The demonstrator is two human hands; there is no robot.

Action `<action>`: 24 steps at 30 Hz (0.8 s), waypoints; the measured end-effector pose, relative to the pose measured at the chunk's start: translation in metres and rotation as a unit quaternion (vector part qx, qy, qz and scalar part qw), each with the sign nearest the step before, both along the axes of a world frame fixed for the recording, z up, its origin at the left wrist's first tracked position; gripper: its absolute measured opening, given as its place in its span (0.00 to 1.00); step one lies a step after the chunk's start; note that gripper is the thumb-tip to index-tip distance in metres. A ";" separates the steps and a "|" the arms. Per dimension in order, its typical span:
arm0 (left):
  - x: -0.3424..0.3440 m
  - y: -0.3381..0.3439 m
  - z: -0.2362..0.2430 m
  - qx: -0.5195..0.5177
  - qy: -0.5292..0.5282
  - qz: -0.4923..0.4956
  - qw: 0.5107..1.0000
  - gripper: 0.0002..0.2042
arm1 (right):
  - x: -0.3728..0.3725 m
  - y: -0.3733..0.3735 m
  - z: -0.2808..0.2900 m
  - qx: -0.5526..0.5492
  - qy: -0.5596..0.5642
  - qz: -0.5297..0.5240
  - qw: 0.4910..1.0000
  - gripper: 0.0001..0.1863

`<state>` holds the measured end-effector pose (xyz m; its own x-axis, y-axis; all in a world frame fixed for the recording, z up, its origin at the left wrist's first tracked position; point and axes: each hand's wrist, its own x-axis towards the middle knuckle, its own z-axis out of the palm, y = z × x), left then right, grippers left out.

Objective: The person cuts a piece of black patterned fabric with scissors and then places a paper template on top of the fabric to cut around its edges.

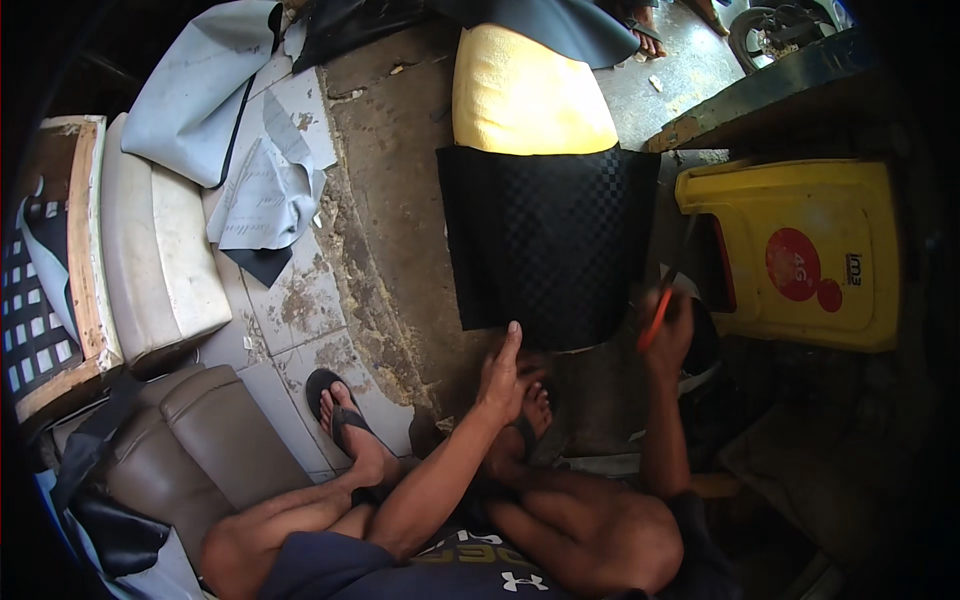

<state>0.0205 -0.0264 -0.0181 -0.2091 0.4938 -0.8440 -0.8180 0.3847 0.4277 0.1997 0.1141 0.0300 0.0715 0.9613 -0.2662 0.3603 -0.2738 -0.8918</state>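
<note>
A piece of black checkered upholstery material (550, 240) lies over the near part of a yellow foam cushion (530, 90). Just below the material's near edge is my left hand (508, 378), its thumb raised against that edge and its fingers apart, holding nothing. To the right of the material, my right hand (672, 335) is closed round the orange handles of a pair of scissors (655, 318). Their dark blades point away from me, beside the material's right edge, and look slightly blurred.
A yellow plastic stool (860, 260) lies at the right, near the scissors. Left are a cream padded piece (160, 250), a brown cushion (235, 430) and scraps of grey sheeting (265, 195). Dark sheeting (560, 25) covers the cushion's far end. Another person's foot (648, 38) shows beyond.
</note>
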 end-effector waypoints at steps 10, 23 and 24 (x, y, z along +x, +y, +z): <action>0.004 -0.003 -0.036 0.070 -0.235 0.164 0.955 0.19 | 0.052 -0.090 0.032 0.000 -0.313 0.432 0.846 0.27; -0.010 -0.018 -0.058 0.090 -0.273 0.107 0.952 0.12 | 0.022 -0.073 0.034 0.087 -0.335 0.456 0.820 0.28; -0.011 -0.019 -0.061 0.089 -0.273 0.109 0.952 0.12 | 0.020 -0.074 0.031 0.089 -0.335 0.454 0.821 0.28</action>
<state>0.0099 -0.0458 -0.0787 0.1224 0.6337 -0.7638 -0.9891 0.1411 -0.0415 0.2202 0.0398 0.0605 -0.6228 0.7185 -0.3096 0.7698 0.4919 -0.4069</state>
